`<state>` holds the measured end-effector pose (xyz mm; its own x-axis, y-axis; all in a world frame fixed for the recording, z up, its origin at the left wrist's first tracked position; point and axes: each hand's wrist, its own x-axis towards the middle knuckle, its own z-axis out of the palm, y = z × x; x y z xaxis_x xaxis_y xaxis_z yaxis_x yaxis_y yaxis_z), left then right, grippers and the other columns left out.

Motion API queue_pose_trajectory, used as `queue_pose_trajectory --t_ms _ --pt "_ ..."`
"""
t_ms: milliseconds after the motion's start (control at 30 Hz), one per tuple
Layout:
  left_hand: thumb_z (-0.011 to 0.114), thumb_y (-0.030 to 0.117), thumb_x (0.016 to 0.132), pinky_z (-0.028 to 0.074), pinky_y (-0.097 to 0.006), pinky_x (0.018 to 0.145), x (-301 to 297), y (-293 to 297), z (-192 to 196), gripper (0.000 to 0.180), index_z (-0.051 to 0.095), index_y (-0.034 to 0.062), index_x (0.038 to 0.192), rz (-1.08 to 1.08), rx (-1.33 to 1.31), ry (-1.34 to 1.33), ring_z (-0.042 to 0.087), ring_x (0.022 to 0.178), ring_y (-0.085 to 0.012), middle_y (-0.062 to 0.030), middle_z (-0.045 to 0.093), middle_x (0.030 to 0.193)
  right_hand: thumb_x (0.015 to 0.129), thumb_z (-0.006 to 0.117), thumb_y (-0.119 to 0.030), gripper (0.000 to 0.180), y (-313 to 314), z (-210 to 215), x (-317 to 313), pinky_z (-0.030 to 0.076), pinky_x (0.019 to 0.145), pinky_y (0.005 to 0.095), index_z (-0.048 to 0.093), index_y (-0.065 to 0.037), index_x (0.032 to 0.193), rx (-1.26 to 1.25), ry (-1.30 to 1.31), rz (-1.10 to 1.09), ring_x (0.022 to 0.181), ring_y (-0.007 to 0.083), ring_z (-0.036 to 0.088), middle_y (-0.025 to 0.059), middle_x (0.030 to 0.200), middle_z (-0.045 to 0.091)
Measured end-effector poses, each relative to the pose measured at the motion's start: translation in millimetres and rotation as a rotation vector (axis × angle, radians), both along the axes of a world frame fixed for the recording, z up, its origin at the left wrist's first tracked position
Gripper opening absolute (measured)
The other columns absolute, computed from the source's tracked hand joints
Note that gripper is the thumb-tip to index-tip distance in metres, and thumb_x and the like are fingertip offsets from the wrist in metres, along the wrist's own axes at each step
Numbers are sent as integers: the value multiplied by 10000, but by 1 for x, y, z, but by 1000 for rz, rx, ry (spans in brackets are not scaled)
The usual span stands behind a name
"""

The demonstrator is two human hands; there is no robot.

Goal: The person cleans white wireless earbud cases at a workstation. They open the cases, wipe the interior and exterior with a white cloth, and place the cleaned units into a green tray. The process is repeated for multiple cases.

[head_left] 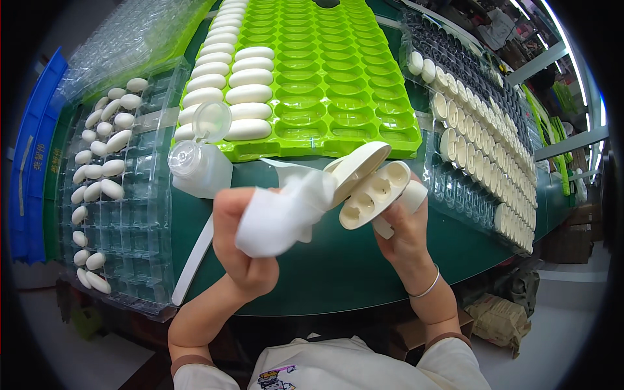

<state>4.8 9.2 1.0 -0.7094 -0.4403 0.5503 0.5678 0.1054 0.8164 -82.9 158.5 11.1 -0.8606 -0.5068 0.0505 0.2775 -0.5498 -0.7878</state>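
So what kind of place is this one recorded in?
Most likely a factory assembly or cleaning bench: a green tray and clear trays full of identical white oval cases, and the left hand wiping an open case with a cloth.

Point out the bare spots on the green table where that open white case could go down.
Bare green table lies below both hands, from the clear tray on the left to the dark tray on the right. The strip before the green tray is crowded by the flip-top bottle.
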Motion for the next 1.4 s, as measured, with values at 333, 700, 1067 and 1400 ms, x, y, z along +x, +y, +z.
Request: queue_pose_trajectory --t_ms 333,700,1067,1400 --pt "600 -10 617 448 -276 539 -12 -5 1 325 507 30 926 103 -811 116 589 662 -221 -128 613 860 665 682 43 284 6 -9 -5 516 700 270 542 4 909 287 370 -21 788 137 591 94 879 589" --pt "482 -52 764 462 -258 629 0 7 0 198 425 -4 946 -24 -320 -28 578 676 -168 -127 588 804 773 590 -127 389 7 -1 -15 532 724 325 425 32 1087 -88 -162 75 837 196 603 125 981 554" --pt "680 -8 594 470 -340 726 -4 11 2 360 498 17 904 151 -684 61 544 867 -305 -179 604 912 620 690 69 307 4 -14 -4 456 676 255 532 -29 864 174 463 -80 766 124 549 71 849 576" --pt "646 -21 595 484 -365 677 -4 9 0 334 497 -14 893 97 -594 46 565 825 -328 -152 590 885 647 631 73 294 7 -4 -2 513 693 308 491 -15 891 -13 163 -155 803 170 579 92 884 562"
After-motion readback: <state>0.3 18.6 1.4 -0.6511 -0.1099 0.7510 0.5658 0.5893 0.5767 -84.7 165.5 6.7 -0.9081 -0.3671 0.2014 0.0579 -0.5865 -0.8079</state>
